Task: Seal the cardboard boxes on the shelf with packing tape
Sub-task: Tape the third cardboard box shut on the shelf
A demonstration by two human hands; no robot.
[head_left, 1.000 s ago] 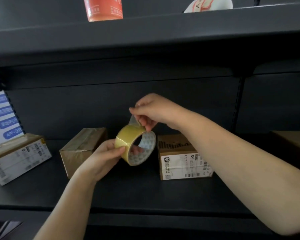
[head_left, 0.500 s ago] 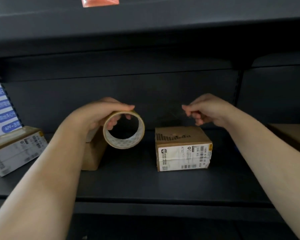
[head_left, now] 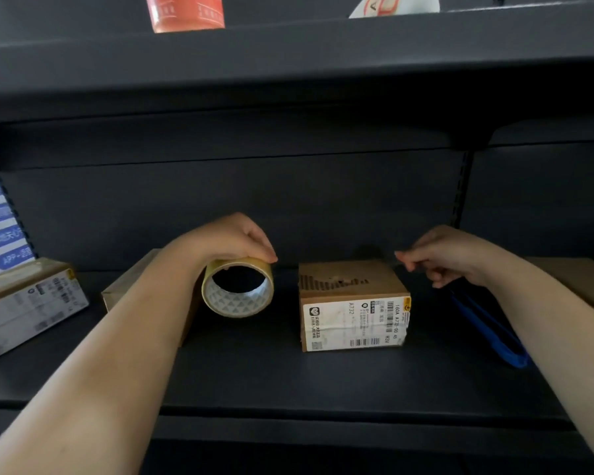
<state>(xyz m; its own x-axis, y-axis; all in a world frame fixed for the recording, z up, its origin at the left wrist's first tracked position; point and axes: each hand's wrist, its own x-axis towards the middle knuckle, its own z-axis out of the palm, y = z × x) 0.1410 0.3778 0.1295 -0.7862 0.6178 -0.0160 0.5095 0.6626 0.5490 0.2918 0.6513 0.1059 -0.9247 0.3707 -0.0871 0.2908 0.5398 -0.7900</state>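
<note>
My left hand (head_left: 230, 240) grips a roll of yellowish packing tape (head_left: 238, 289) from above, left of a small cardboard box (head_left: 347, 286) with a white shipping label on its front. My right hand (head_left: 441, 255) pinches the free end of the clear tape just past the box's right top edge. The pulled strip is barely visible as it spans above the box's top. A second brown box (head_left: 124, 289) stands behind my left forearm, mostly hidden.
The dark shelf (head_left: 288, 378) also carries a labelled box (head_left: 28, 303) at far left and another box (head_left: 576, 282) at far right. A blue tool (head_left: 487, 330) lies under my right forearm. An orange carton (head_left: 186, 12) stands on the shelf above.
My hands have moved apart, drawing tape off the roll, and have lowered toward the box's top. The right hand now sits at the box's right edge.
</note>
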